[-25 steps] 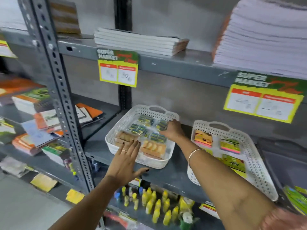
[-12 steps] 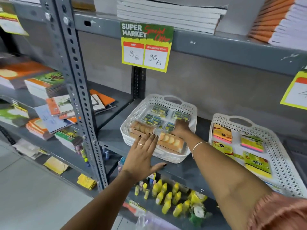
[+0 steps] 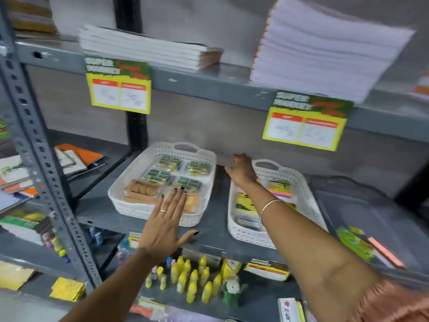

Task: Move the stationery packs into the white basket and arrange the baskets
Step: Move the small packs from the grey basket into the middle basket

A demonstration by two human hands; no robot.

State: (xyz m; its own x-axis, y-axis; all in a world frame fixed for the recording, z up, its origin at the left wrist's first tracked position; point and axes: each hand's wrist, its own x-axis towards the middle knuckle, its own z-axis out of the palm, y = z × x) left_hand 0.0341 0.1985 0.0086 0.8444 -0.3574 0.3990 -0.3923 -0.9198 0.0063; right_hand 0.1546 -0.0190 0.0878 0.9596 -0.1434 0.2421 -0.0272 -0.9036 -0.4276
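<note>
Two white perforated baskets stand side by side on the grey shelf (image 3: 209, 233). The left basket (image 3: 130, 182) holds small blue-and-yellow packs (image 3: 169, 162) and a brown pack of round pieces (image 3: 141, 190). The right basket (image 3: 304, 184) holds bright sticky-note packs (image 3: 279, 187). My left hand (image 3: 167, 219) lies flat and open over the left basket's front rim, fingertips above an orange pack. My right hand (image 3: 241, 170) is at the back, over the right basket's far left corner, fingers curled. Blur hides whether it grips anything.
A perforated steel post (image 3: 41, 173) rises at the left. The shelf above carries notebook stacks (image 3: 148, 49) and hanging yellow price tags (image 3: 304, 122). A dark tray (image 3: 362, 205) sits right of the baskets. Yellow bottles (image 3: 192, 280) fill the shelf below.
My right hand left the inside of the left basket and moved right and back to the gap beside the right basket. My left hand stayed over the front rim. The view tilted up.
</note>
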